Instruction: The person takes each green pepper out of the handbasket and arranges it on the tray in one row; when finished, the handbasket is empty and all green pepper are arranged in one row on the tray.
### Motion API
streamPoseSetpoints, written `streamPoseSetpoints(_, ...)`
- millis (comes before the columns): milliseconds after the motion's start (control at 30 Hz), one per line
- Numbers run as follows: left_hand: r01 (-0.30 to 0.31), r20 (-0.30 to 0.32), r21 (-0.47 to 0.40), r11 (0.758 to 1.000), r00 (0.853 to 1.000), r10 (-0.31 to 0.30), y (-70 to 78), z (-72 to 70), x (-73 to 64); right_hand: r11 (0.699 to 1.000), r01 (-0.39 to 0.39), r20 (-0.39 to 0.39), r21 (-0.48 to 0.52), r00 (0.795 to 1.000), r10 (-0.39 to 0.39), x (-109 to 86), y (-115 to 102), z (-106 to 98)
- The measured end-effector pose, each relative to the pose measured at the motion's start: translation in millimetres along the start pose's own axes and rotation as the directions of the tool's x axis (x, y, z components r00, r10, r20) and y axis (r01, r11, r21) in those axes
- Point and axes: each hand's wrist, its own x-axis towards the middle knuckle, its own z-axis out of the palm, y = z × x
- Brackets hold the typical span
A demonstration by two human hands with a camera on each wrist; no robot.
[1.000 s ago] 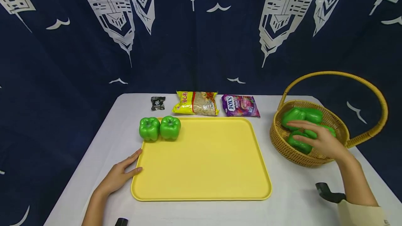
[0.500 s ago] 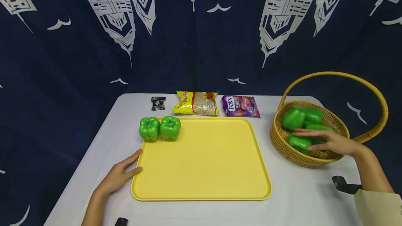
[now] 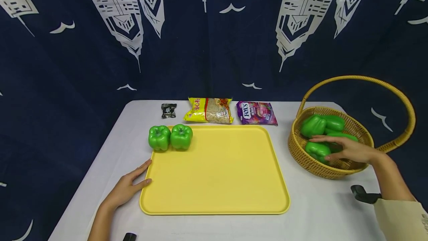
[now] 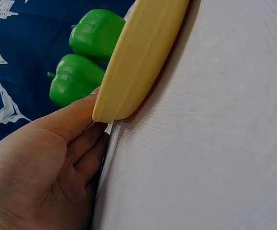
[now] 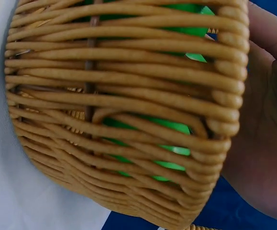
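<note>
My left hand [image 3: 124, 189] rests at the left rim of a yellow tray [image 3: 217, 174], its fingers fairly straight and the fingertips touching the edge. Two green bell peppers sit side by side at the tray's far left corner, a left one [image 3: 159, 138] and a right one [image 3: 181, 137]. Over the wicker basket [image 3: 302, 163] at the right, my right hand [image 3: 354, 151] reaches inside. Its extended fingers and thumb lie about a green bell pepper [image 3: 315, 151], the thumb at its near right side. In the right wrist view the basket wall hides the fingertips.
More green vegetables [image 3: 313, 126] lie in the basket, under its tall arched handle [image 3: 359, 78]. Behind the tray are a small black packet [image 3: 168, 110], a yellow food bag [image 3: 208, 110] and a purple candy bag [image 3: 256, 113]. A dark blue printed cloth hangs behind the table.
My right hand has shifted right and toward me within the basket, then slightly back left. The nearest pepper has turned a little. My left hand and the tray have stayed put.
</note>
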Motion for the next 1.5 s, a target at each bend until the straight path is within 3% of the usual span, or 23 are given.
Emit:
streamPoseSetpoints(233,0.007,0.002,-0.01,1.0,1.0,-0.007,-0.1,0.2,0.4,1.0,-0.007,0.006,0.025,1.0,0.007,1.1,-0.5,-0.5)
streamPoseSetpoints(667,0.02,0.007,-0.024,1.0,1.0,-0.02,0.4,0.2,0.7,0.993,0.056,-0.043,-0.107,0.997,-0.061,3.4,-7.7,0.5)
streamPoseSetpoints(867,0.022,0.007,-0.026,0.999,1.0,-0.022,0.5,0.1,0.1,0.993,0.013,-0.071,-0.12,0.997,-0.022,2.4,-4.2,1.6)
streamPoseSetpoints(1000,0.022,0.007,-0.027,0.999,1.0,-0.022,0.2,0.7,0.1,0.99,-0.006,-0.114,-0.143,0.993,-0.01,0.4,-2.0,2.7)
streamPoseSetpoints(1233,0.024,0.007,-0.031,0.999,1.0,-0.024,0.0,0.5,0.8,0.998,0.003,-0.165,-0.06,0.986,-0.013,-5.6,-0.4,6.3)
streamPoseSetpoints(1500,0.035,0.013,-0.032,0.999,0.999,-0.035,-0.1,1.1,0.8,0.995,0.023,-0.264,-0.101,0.963,-0.049,-9.3,-2.4,9.6)
